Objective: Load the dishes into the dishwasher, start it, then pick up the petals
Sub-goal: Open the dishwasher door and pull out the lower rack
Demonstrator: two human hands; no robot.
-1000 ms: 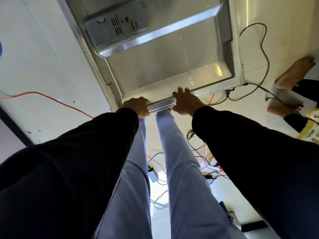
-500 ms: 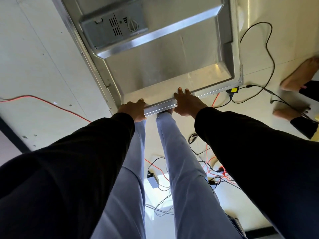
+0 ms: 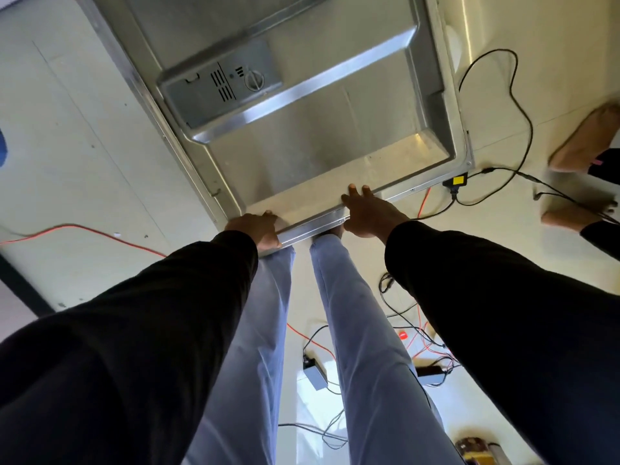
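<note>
Door-handling is the step in hand, as seen from the head view: the dishwasher door (image 3: 335, 135) lies folded down, filling the upper middle of the frame, its steel inner face up and the detergent dispenser (image 3: 218, 85) toward the upper left. The left grip (image 3: 255, 229) curls over the door's near edge at its lower left corner and holds it. The right grip (image 3: 365, 213) lies further right on that edge, fingers fairly straight on the steel and clasping nothing that I can make out; whether the thumb hooks beneath is hidden. Nothing to load or gather shows, and the racks sit out of frame, so I cannot tell whether the door is being swung up or let down. If it is to close for the start, I judge the next move calls for an even lift from both sides, with fingers clear of the latch edge. Below is a pale floor (image 3: 67, 129). An orange cable (image 3: 84, 229) runs at left, and a black cable (image 3: 523, 105) loops at upper right to a yellow-tagged plug (image 3: 459, 180) just beside the door's corner. A small adapter (image 3: 315, 374) lies between the legs. Another person's bare feet (image 3: 587, 139) stand at the right edge.
</note>
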